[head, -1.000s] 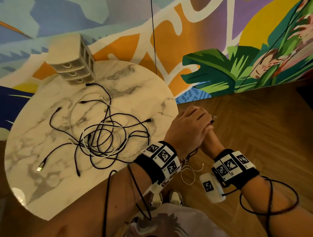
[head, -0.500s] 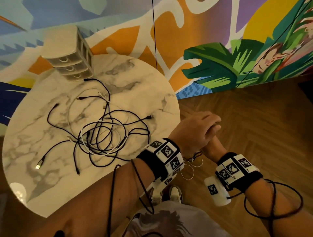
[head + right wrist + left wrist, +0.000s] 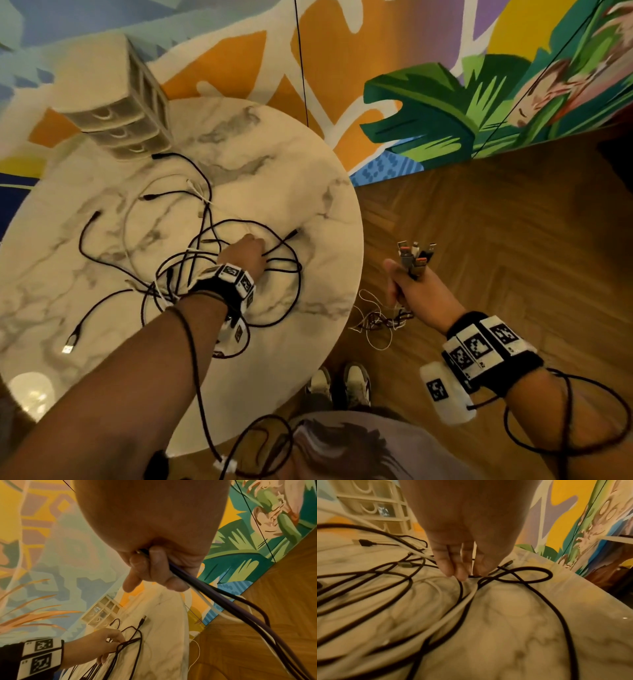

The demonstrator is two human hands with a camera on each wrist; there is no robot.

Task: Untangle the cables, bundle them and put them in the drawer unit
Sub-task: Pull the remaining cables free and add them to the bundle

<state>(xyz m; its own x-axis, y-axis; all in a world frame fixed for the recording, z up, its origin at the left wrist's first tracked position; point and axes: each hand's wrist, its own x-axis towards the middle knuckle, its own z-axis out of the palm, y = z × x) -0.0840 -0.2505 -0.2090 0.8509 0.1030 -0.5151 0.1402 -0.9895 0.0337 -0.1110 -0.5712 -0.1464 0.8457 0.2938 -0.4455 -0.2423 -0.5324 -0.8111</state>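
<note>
A tangle of black and white cables point(image 3: 205, 260) lies on the round marble table point(image 3: 291, 164). My left hand point(image 3: 251, 246) reaches into its right side. In the left wrist view the fingertips point(image 3: 462, 574) close on a black cable point(image 3: 513, 573) at the table top. My right hand point(image 3: 407, 287) hovers off the table's right edge above the floor and grips a bunch of cables point(image 3: 223, 604). Their plugs point(image 3: 416, 255) stick up above the fist, and loose loops point(image 3: 376, 318) hang below it. The cream drawer unit point(image 3: 120, 113) stands at the table's far left with its drawers closed.
A painted mural wall point(image 3: 411, 102) runs right behind the table. Wooden floor point(image 3: 496, 222) stretches to the right. My shoes point(image 3: 342, 383) show under the table's near edge. Black sensor leads loop round both forearms. A USB plug point(image 3: 68, 347) lies at the near left.
The two hands were clasped together off the table's right edge. The left hand has since swung left onto the tangle, while the right hand stays out holding the bunch, plugs up.
</note>
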